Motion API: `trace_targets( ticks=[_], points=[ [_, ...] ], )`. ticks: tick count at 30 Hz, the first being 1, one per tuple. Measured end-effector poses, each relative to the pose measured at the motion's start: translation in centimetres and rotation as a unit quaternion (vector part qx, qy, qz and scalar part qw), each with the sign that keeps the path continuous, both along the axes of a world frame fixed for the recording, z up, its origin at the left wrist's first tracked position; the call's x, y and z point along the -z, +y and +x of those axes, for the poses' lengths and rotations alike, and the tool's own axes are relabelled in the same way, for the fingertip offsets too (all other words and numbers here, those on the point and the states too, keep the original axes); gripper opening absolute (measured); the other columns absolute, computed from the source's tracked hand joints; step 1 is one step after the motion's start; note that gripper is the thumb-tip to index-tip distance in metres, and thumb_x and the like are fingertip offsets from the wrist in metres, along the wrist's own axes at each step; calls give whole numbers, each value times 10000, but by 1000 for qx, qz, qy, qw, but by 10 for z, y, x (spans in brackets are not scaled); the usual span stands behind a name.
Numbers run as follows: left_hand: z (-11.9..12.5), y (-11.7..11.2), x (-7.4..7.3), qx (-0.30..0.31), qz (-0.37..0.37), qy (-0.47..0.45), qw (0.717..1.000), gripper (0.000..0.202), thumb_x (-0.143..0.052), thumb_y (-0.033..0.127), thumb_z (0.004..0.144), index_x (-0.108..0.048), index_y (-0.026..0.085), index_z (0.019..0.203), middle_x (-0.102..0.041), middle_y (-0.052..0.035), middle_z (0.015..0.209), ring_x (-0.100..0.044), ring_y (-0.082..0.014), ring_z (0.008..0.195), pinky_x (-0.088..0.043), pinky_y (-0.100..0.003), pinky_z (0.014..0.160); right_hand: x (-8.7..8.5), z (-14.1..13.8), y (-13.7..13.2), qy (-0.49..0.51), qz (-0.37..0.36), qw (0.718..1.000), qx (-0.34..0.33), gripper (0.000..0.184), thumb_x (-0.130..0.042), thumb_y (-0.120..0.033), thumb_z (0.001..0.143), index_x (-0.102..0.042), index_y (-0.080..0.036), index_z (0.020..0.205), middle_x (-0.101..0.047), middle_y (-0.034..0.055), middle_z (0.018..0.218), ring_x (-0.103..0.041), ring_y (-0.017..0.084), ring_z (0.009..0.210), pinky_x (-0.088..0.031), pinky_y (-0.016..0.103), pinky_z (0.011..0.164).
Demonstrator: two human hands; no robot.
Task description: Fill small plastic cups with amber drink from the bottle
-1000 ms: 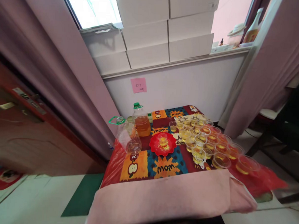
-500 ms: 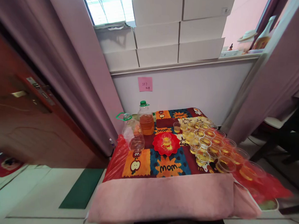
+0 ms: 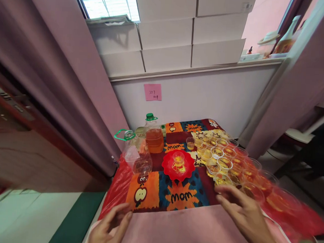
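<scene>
A small table [image 3: 173, 226] wears a pink cover and a bright cartoon cloth [image 3: 150, 192]. On it a red plate [image 3: 188, 169] carries one small clear cup [image 3: 178, 159] of amber liquid. Several more filled cups [image 3: 224, 162] crowd the right side. A bottle of amber liquid with a green cap [image 3: 154, 135] stands at the back, beside a nearly empty clear bottle [image 3: 135, 152]. My left hand [image 3: 109, 228] hovers open over the table's near left edge. My right hand [image 3: 244, 211] reaches forward open, fingers spread, close to the nearest cups. Neither holds anything.
Stacked white boxes [image 3: 166, 32] fill the windowsill behind the table. A pink sticky note [image 3: 152, 92] is on the wall. Curtains [image 3: 59, 77] hang at both sides, a dark wooden door [image 3: 21, 144] stands on the left, a green mat [image 3: 75, 218] lies on the floor.
Both hands have come into view from below, the right stretching toward the cups. The camera has shifted and dipped slightly toward the table.
</scene>
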State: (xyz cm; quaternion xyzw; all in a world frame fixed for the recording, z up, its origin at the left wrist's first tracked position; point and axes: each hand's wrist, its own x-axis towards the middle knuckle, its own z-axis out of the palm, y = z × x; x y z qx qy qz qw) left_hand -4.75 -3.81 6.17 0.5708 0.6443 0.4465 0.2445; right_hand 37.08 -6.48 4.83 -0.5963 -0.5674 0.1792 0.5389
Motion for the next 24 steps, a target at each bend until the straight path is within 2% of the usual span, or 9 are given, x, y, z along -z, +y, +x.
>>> trace_targets(
  ticks=[2,6,7,9,10,12,15,19,24],
  points=[
    [30,10,2,55,-110,-60,991,607,-833,788,700,-843,236,951,-854,-115,975,-818,-340,915,-673,-393,790,16,-21,28,2,-62,996,-58,421,-782,-513,920,-767,-253,1251,-845,102,1170,-839,278,966,-703,395,847],
    [79,30,11,205,-185,-98,956,552,-857,659,780,-832,210,1100,-830,-120,1079,-784,-259,965,-623,-346,890,28,-54,104,-105,-52,989,-93,672,-823,-451,867,-614,-226,1466,-702,159,1481,-691,341,1359,-568,518,1144],
    [87,37,17,210,-197,-134,948,535,-887,619,764,-825,198,1088,-821,-117,1067,-771,-234,935,-615,-328,874,28,-60,125,-132,-55,985,-95,707,-823,-419,869,-579,-226,1503,-662,164,1533,-647,336,1419,-527,518,1190],
    [100,52,32,144,-241,-249,927,658,-1022,520,573,-785,173,1079,-798,-111,1063,-738,-195,801,-605,-302,733,28,-70,162,-195,-107,972,-79,804,-873,-396,826,-544,-199,1533,-609,189,1586,-592,342,1478,-486,494,1224],
    [104,58,40,124,-252,-271,921,734,-1040,509,535,-751,174,1121,-782,-101,1058,-738,-195,775,-601,-301,678,28,-74,177,-232,-148,959,-66,829,-883,-410,822,-534,-188,1540,-592,202,1596,-588,350,1480,-487,486,1214],
    [111,68,57,102,-265,-299,911,763,-1024,507,591,-689,175,1191,-757,-84,1027,-750,-203,782,-613,-309,658,30,-81,198,-282,-201,937,-50,834,-888,-420,826,-534,-163,1536,-599,225,1574,-617,364,1441,-503,477,1176],
    [117,78,75,78,-272,-327,902,676,-979,430,723,-616,177,1235,-728,-60,983,-745,-179,775,-624,-291,655,33,-89,212,-308,-221,924,-44,779,-878,-374,833,-561,-141,1506,-654,235,1496,-679,372,1347,-517,470,1123],
    [126,91,86,55,-276,-356,891,550,-886,260,863,-537,173,1279,-709,-46,948,-742,-166,725,-647,-301,648,30,-94,215,-323,-227,918,-47,651,-805,-278,868,-603,-129,1469,-734,230,1380,-742,364,1231,-539,469,1061],
    [133,113,93,40,-280,-382,880,472,-798,174,944,-487,176,1299,-701,-37,944,-758,-164,675,-671,-327,670,3,-68,204,-305,-194,931,-47,711,-789,-340,904,-556,-141,1545,-734,196,1430,-720,313,1307,-526,436,1135]
  ],
)
